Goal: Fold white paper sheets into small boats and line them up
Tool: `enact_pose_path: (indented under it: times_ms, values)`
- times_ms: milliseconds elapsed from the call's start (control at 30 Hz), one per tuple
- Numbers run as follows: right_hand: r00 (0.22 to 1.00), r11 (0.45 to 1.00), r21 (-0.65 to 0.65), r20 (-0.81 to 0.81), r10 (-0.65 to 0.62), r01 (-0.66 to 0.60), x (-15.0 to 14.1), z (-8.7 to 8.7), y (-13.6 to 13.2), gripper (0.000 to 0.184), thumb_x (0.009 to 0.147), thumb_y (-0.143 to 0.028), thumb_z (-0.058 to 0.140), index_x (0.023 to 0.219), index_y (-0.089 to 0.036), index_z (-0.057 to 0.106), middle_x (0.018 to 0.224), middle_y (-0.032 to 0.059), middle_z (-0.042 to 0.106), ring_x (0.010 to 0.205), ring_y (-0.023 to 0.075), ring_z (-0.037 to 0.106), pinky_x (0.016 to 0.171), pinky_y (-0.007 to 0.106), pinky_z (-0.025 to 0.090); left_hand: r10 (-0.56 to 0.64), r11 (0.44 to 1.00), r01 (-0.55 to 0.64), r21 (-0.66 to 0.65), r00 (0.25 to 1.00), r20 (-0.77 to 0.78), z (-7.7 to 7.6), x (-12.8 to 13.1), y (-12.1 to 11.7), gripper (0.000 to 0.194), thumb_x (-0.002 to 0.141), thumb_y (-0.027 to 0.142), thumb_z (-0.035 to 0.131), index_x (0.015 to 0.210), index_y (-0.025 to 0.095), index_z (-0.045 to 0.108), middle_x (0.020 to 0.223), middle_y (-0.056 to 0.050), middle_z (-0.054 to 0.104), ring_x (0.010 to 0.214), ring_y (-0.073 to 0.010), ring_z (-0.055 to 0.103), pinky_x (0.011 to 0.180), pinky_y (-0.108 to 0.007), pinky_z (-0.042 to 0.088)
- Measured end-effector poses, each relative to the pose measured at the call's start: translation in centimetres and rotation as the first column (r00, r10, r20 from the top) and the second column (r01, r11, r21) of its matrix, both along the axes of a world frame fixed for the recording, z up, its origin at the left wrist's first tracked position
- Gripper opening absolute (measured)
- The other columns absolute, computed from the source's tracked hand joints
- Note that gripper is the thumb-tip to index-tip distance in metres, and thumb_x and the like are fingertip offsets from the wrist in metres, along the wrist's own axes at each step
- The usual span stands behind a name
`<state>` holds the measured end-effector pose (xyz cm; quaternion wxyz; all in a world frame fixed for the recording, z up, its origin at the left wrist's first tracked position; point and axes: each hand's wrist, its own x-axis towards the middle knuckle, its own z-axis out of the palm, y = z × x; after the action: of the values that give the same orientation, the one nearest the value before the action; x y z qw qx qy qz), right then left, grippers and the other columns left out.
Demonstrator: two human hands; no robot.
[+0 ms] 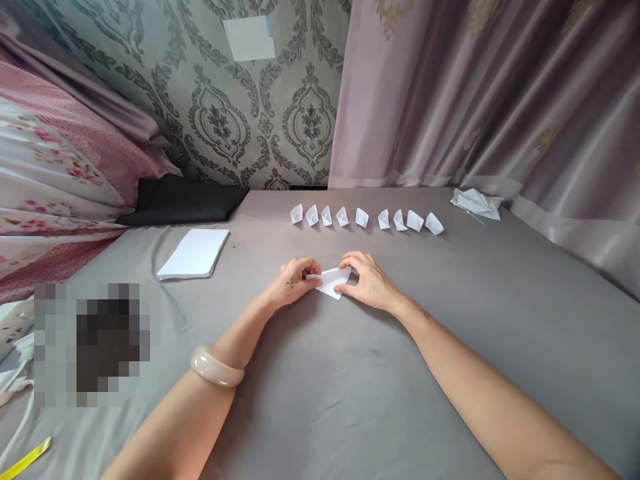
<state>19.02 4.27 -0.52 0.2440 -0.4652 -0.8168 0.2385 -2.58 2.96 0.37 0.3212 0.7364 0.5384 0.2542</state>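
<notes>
A small folded piece of white paper (330, 281) is held between my two hands, just above or on the grey cloth surface. Its lower edge comes to a point facing me. My left hand (299, 280) pinches the left corner between thumb and fingers. On the right side, my right hand (367, 280) grips the paper with the thumb in front and the fingers behind its top edge. Beyond the hands, several small folded white paper shapes, like little boats (342, 217), stand in a row.
A stack of white paper (194, 254) lies to the left, before a black folded item (185, 199). At the far right sits a pile of crumpled white paper (476, 203). A power strip (15, 327) and a yellow strip (26, 460) are at the left edge. Curtains (425, 93) border the surface.
</notes>
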Motion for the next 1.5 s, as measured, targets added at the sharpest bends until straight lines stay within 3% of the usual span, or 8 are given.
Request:
enact_pose_path:
  times_ms: [200,333,533,833,1033,1233,1367,1500]
  values:
    - [0.997,0.998,0.058,0.077,-0.008,0.004,0.1,0.6,0.1,0.024,0.072,-0.033,0.071,0.088,-0.023,0.056,0.096,0.0012,0.059,0.095,0.0207,0.050,0.088,0.038,0.036,0.045,0.998,-0.042,0.041,0.996,-0.076,0.4,0.5,0.0,0.012,0.079,0.029,0.055,0.082,0.021,0.064,0.077,-0.001,0.058,0.082,-0.0185,0.052,0.087,-0.037,0.037]
    - [0.991,0.996,-0.035,0.105,0.081,-0.077,0.3,0.8,1.0,0.018,0.075,-0.036,0.067,0.090,-0.026,0.064,0.094,-0.0001,0.062,0.094,0.0195,0.052,0.088,0.038,0.035,0.030,0.998,-0.022,0.061,0.988,-0.151,0.4,0.5,0.1,0.017,0.080,0.033,0.054,0.090,0.023,0.065,0.079,-0.002,0.061,0.091,-0.0228,0.051,0.092,-0.042,0.034]
    - [0.997,0.986,-0.152,-0.044,0.061,-0.067,0.4,-0.3,2.6,0.013,0.074,-0.035,0.064,0.077,-0.023,0.068,0.082,-0.0013,0.063,0.080,0.0154,0.055,0.075,0.030,0.038,0.025,0.999,-0.029,-0.019,0.988,-0.149,0.2,0.2,0.5,0.024,0.078,0.039,0.056,0.092,0.022,0.067,0.078,-0.001,0.062,0.087,-0.0219,0.052,0.091,-0.042,0.034]
    - [0.999,0.995,-0.096,0.048,0.006,-0.002,-0.7,0.8,0.9,0.022,0.073,-0.039,0.068,0.092,-0.028,0.069,0.096,0.0004,0.065,0.098,0.0208,0.054,0.093,0.041,0.034,-0.009,1.000,0.007,-0.012,0.985,-0.173,0.1,0.7,0.6,0.026,0.078,0.044,0.059,0.090,0.022,0.066,0.085,-0.002,0.064,0.097,-0.0250,0.050,0.093,-0.043,0.032]
    - [0.998,0.989,-0.137,-0.027,0.057,-0.060,-0.5,0.5,1.2,0.010,0.078,-0.032,0.064,0.083,-0.025,0.070,0.092,-0.0003,0.065,0.091,0.0179,0.056,0.083,0.034,0.039,-0.011,1.000,0.014,0.023,0.991,-0.135,0.0,0.6,0.6,0.018,0.080,0.036,0.058,0.085,0.021,0.066,0.082,-0.002,0.064,0.092,-0.0228,0.052,0.092,-0.041,0.033]
    - [0.988,0.989,-0.005,-0.035,0.148,-0.148,0.7,-0.8,2.1,0.012,0.084,-0.028,0.060,0.084,-0.024,0.071,0.086,0.0006,0.066,0.083,0.0161,0.054,0.081,0.032,0.037,-0.062,0.996,0.068,0.063,0.993,-0.101,-0.2,-0.4,0.8,0.018,0.084,0.032,0.055,0.081,0.020,0.068,0.083,-0.002,0.064,0.077,-0.0164,0.056,0.085,-0.034,0.038]
    - [0.971,0.965,0.120,0.084,0.225,-0.234,1.2,-0.5,1.7,0.015,0.090,-0.025,0.054,0.089,-0.024,0.069,0.089,0.0009,0.065,0.085,0.0163,0.052,0.083,0.033,0.033,-0.126,0.970,0.163,0.177,0.971,-0.203,-0.4,-0.7,0.7,0.019,0.089,0.028,0.050,0.085,0.021,0.068,0.093,-0.003,0.065,0.086,-0.0171,0.058,0.090,-0.035,0.034]
    - [0.941,0.927,0.216,0.219,0.259,-0.306,1.4,0.4,0.8,0.025,0.096,-0.019,0.042,0.097,-0.022,0.067,0.093,0.0034,0.064,0.085,0.0166,0.051,0.082,0.032,0.033,-0.180,0.910,0.284,0.302,0.927,-0.330,-1.0,-1.0,0.7,0.022,0.093,0.025,0.044,0.093,0.020,0.066,0.096,-0.005,0.064,0.090,-0.0177,0.057,0.083,-0.032,0.036]
